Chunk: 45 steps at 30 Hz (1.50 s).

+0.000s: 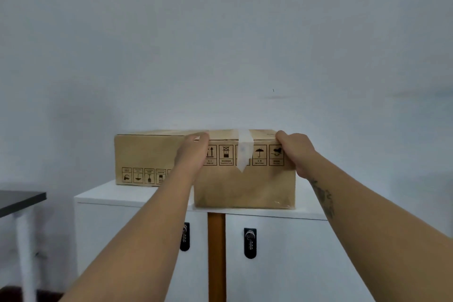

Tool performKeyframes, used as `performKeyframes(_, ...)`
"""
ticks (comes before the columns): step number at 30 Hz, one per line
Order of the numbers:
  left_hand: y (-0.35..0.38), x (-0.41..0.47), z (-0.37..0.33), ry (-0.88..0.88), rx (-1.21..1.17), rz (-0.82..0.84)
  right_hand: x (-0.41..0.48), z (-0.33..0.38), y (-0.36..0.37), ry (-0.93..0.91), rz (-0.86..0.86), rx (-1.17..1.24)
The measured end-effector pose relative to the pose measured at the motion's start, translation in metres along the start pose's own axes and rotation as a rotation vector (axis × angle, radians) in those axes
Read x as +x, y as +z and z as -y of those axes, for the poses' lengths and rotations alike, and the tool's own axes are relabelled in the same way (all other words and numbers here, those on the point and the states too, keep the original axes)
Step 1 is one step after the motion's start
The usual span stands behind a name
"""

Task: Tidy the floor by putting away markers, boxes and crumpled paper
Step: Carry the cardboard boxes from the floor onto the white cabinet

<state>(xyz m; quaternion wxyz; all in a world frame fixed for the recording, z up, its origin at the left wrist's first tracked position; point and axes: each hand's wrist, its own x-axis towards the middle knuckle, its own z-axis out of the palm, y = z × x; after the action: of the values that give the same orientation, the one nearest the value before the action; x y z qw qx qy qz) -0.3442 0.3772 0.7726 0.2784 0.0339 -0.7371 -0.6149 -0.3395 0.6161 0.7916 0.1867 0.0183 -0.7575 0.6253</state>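
A brown rectangular cardboard box (245, 186) is being held on top of a white cabinet (110, 196), at its front edge, right of centre. Black handling symbols are being displayed across its front face, and a white tape strip (245, 149) is hanging over the top edge. A second brown cardboard box (147, 152), similarly printed, is sitting just behind and to the left; contact between the two cannot be confirmed. Black locks (250, 243) are being carried on the cabinet doors, a brown wooden strip (217, 252) between them. A dark tabletop (19, 200) is standing to the left, before a pale grey wall (220, 32). Both arms are being extended forward. The left hand (193, 152) is being curled over the box's top front edge; the right hand (296, 152) is being clamped round its upper right corner.
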Motion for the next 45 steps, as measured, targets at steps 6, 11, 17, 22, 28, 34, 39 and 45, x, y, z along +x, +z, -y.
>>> performKeyframes(6,0.001,0.008,0.014,0.209,0.244,-0.172,0.001,-0.012,0.028,-0.106,-0.115,0.094)
performKeyframes(11,-0.007,0.038,0.030,0.488,0.720,-0.452,0.007,-0.023,0.051,-0.133,-0.215,0.148)
performKeyframes(17,-0.011,0.074,0.045,0.601,0.739,-0.420,0.027,-0.026,0.076,-0.149,-0.256,0.143)
performKeyframes(22,-0.006,0.097,0.059,0.670,0.733,-0.411,0.050,-0.032,0.087,-0.139,-0.279,0.135)
performKeyframes(28,-0.004,0.121,0.067,0.742,0.869,-0.509,0.068,-0.037,0.101,-0.141,-0.293,0.128)
performKeyframes(34,-0.001,0.132,0.073,0.797,0.885,-0.601,0.083,-0.042,0.109,-0.138,-0.381,0.104)
performKeyframes(39,0.003,0.138,0.079,0.801,0.811,-0.583,0.087,-0.047,0.114,-0.149,-0.481,0.066)
performKeyframes(45,-0.004,0.126,0.062,0.671,0.983,-0.364,0.081,-0.046,0.111,-0.112,-0.401,0.033)
